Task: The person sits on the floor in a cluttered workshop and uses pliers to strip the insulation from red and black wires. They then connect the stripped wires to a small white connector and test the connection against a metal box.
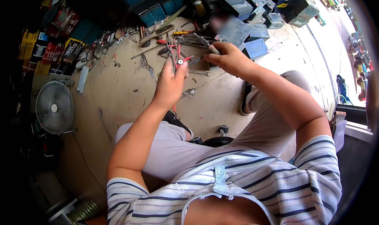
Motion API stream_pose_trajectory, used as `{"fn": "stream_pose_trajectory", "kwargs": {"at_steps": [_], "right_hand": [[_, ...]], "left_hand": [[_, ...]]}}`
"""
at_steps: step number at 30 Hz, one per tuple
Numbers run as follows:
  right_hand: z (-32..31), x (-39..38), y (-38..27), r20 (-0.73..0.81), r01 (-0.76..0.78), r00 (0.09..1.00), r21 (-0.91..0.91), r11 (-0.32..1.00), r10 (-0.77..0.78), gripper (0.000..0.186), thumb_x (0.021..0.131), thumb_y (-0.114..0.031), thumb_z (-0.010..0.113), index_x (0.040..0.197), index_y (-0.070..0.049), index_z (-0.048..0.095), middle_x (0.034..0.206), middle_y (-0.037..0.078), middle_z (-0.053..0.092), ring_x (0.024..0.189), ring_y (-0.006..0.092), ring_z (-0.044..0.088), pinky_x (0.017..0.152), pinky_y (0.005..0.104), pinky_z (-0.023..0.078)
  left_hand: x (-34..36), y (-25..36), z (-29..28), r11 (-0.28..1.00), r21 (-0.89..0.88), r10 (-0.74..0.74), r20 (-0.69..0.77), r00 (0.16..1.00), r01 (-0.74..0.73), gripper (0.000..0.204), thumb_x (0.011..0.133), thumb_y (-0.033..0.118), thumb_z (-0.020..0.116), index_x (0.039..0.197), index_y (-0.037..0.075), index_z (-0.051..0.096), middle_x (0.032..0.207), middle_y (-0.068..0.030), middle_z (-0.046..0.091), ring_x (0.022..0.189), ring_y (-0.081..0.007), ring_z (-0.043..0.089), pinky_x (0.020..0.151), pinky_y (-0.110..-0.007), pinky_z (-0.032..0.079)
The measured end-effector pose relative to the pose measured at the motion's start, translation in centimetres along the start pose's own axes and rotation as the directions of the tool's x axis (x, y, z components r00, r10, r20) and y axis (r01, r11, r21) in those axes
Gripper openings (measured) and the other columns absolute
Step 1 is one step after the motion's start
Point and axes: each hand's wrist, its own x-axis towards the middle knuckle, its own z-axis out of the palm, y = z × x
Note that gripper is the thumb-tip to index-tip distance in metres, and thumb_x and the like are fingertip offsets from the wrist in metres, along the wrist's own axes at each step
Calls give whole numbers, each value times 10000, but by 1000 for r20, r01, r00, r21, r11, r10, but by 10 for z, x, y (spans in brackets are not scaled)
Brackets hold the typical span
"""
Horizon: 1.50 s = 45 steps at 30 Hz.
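Striped shirt [252, 185] nearest; left hand [170, 83] pinches red wires [176, 53], right hand [227, 57] grips what looks like pliers [205, 41]. A slip could nick fingers.

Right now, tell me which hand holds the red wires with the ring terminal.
The left hand: it pinches the red wires upright, ring terminal at its fingertips. The right hand grips a metal tool instead.
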Motion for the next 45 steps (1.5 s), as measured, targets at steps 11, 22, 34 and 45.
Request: {"fn": "stream_pose_trajectory", "kwargs": {"at_steps": [11,22,34,45], "right_hand": [[0,-10,-19,106,106,988,86,991,-115,206,886,-133,636,1036,-9,572,844,-41,530,792,37,462,716,210,411],[6,-15,-16,87,454,891,-106,885,-446,244,782,-147,680,960,-2,597,763,151,602,669,281,554,620,344,448],[2,-25,-21,290,548,836,-385,743,-466,314,723,-129,693,1015,-46,614,866,118,628,815,311,614,698,389,490],[2,-29,-22,360,584,809,-398,708,-465,359,677,-96,719,1014,-43,610,899,114,617,818,318,612,697,382,499]], "left_hand": [[0,-5,0,972,223,68,10,998,-68,189,966,190,514,1094,55,482,820,-22,548,689,-90,489,583,-240,393],[0,11,13,938,-227,-201,253,946,260,84,966,123,462,1042,93,485,782,13,435,573,-49,333,503,-213,295],[-12,3,13,828,-287,-332,442,833,482,81,955,152,460,971,86,504,778,13,466,570,-52,371,506,-231,327],[-21,-2,10,749,-360,-351,496,794,556,95,960,132,453,1034,89,493,828,2,489,593,-54,375,540,-232,349]]}}
